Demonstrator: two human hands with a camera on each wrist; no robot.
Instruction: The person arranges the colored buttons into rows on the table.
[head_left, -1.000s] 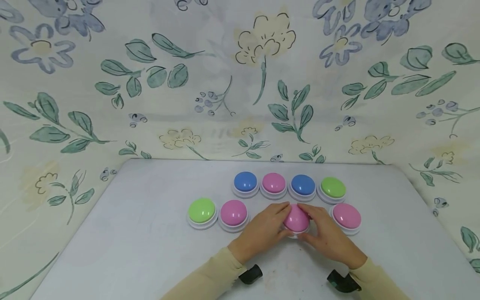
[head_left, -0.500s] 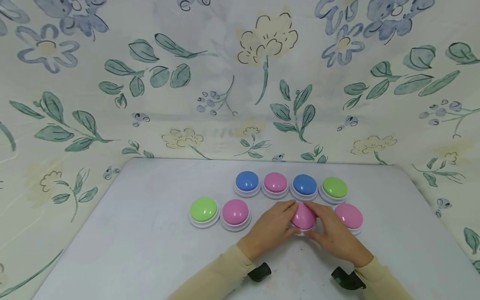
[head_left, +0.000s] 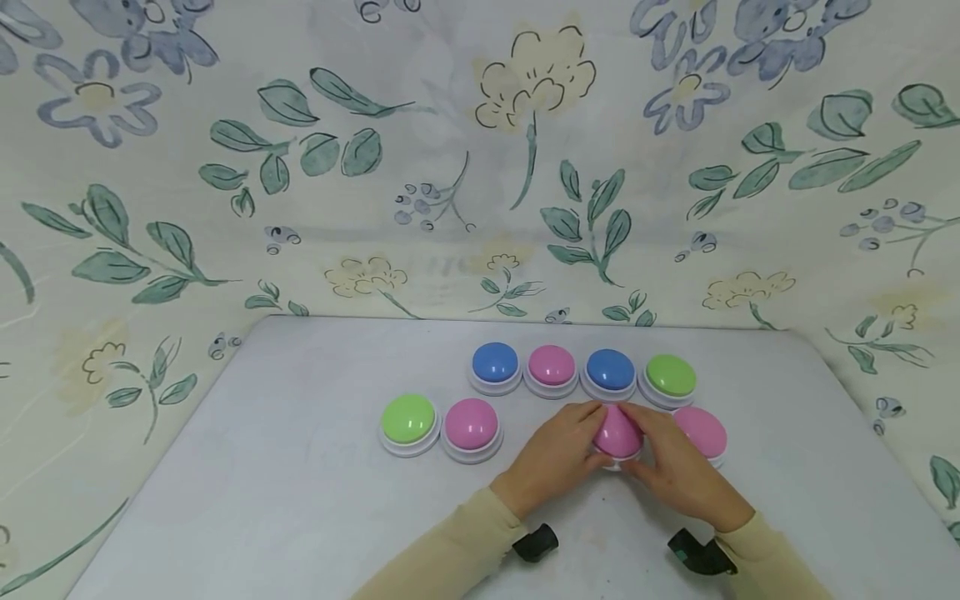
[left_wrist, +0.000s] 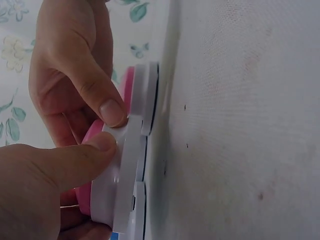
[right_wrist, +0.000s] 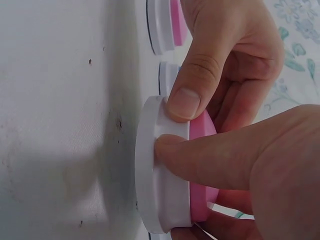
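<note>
My left hand (head_left: 555, 454) and right hand (head_left: 686, 467) grasp one pink button (head_left: 618, 432) together; it sits between them, so neither is clearly nearer. It is round, with no long axis, dome upward. My thumbs (right_wrist: 200, 155) press the near side of its white base (right_wrist: 172, 200), tips close together, while my fingers reach round the far side. It seems slightly off the table (head_left: 300, 517), though I can't be sure. My forearms slant inward from either side. Just beyond my right hand, partly hidden by it, lies a second pink button (head_left: 702, 432); left of my left hand, a third pink button (head_left: 471, 423) and a green button (head_left: 408, 418); past my fingertips, a mixed-colour row (head_left: 552, 365).
</note>
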